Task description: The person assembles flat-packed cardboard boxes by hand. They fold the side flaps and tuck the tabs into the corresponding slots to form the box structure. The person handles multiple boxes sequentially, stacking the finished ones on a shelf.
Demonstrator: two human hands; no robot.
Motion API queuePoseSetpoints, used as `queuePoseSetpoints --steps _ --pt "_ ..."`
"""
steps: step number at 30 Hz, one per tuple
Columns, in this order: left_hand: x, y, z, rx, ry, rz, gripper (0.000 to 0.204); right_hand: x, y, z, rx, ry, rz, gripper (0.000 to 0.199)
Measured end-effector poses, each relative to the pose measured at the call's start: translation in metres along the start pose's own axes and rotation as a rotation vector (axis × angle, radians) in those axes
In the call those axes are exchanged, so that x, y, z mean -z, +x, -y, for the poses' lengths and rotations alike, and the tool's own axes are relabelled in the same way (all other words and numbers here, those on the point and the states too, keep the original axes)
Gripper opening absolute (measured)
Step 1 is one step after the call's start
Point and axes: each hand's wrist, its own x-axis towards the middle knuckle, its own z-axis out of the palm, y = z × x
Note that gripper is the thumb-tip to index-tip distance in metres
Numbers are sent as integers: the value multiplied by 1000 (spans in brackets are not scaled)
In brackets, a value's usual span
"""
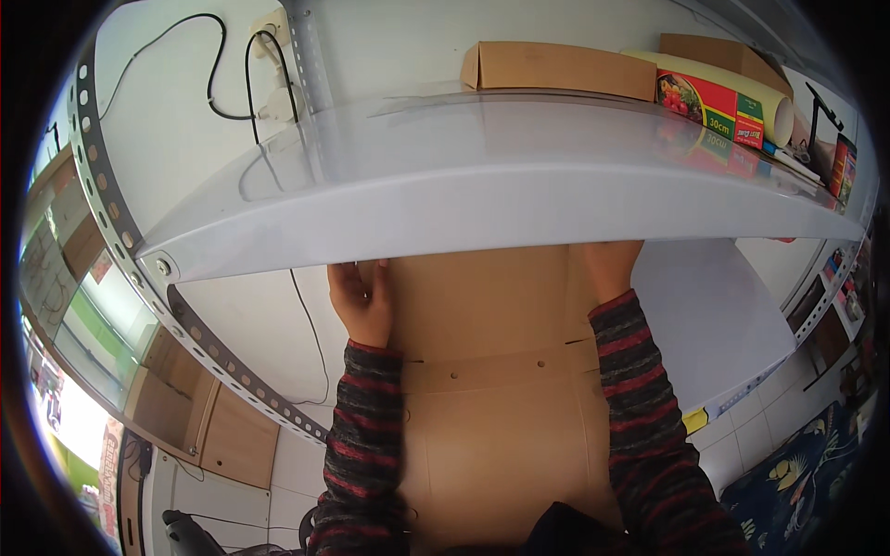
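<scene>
A large flattened cardboard box (505, 440), brown with crease lines, small holes and short slits, stretches from my body to beneath the upper shelf. My left hand (362, 301) is at its left edge, thumb against the cardboard and fingers bent, with the fingertips partly cut off by the shelf lip. On the opposite side, my right hand (614, 269) lies over the right edge of the cardboard. Its fingers are hidden behind the shelf front. The far end of the cardboard is also out of sight there.
The glossy white upper shelf (445, 208) crosses above my hands. On it are a long brown carton (561, 69) and a red-and-green box (709, 107). A lower white shelf (705, 324) lies at right, perforated metal posts (107, 204) at left. A black cable (311, 343) hangs down.
</scene>
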Motion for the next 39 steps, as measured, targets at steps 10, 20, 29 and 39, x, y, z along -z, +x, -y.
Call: queuePoseSetpoints --steps 10,20,29,39 --pt "-1 -3 -3 104 -111 -25 49 13 4 -28 -556 596 14 29" --pt "2 -2 -2 115 -106 -53 48 4 2 10 41 -43 -41 19" --pt "-3 -3 -10 128 -152 -37 47 6 -3 -54 -644 707 -36 28" --pt "2 -1 -10 108 -100 -34 45 3 -2 2 -541 543 -114 9"
